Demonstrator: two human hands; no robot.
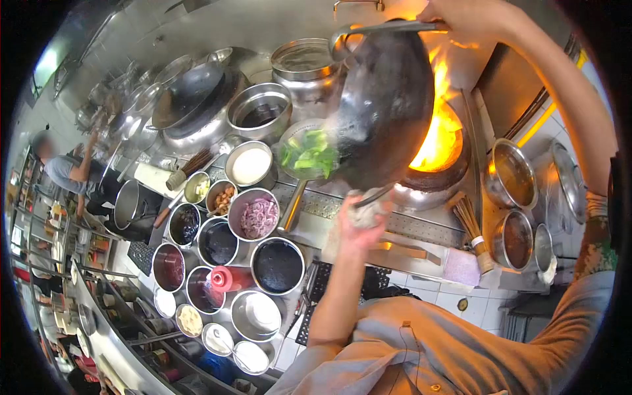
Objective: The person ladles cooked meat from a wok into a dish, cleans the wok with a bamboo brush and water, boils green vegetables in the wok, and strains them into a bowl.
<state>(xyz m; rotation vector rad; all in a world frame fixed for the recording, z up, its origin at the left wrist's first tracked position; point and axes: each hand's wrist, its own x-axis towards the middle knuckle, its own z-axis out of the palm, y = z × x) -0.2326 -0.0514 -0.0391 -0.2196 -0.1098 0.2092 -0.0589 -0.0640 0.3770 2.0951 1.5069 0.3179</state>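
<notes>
A large dark wok (388, 105) is tilted steeply on its side, beside the flaming burner (438, 158). My left hand (362, 220) is closed round a pale cloth (364, 209) at the wok's near handle. Up at the top right, my right hand (447, 13) is closed round the end of a long metal ladle (395, 27), which reaches left across the wok's upper rim. Left of the wok, a round strainer (289, 141) holds green vegetables (309, 155), and steam blurs its right side.
Pots of sauces and ingredients, one with sliced onion (259, 217), crowd the lower left. A second wok (191, 95) sits at the upper left. A bamboo brush (471, 230) and metal bowls (511, 174) stand at right. Another person (62, 168) is at far left.
</notes>
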